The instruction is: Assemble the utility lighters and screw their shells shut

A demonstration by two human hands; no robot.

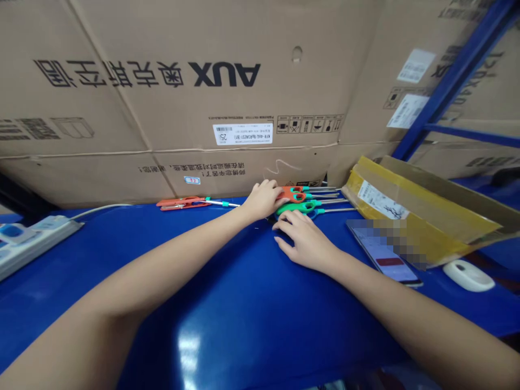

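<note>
Several long-nosed lighters lie side by side at the back of the blue table, with orange, green and blue handles and thin metal stems pointing right. My left hand (265,199) is curled over the handle end of the orange lighter (291,193). Just in front, my right hand (304,239) has its fingers apart, its fingertips at the green lighter (296,208) and the blue handle beside it. Whether the right fingers press on them is hard to see. Left of my hands lies another orange lighter (182,203), its stem reaching toward my left wrist.
A large AUX cardboard box (162,108) stands upside down along the table's back. At right are a taped open carton (422,222), a phone (382,254) and a white mouse (468,275). A power strip (36,244) with a cable lies at left. A blue metal frame (455,81) rises at right.
</note>
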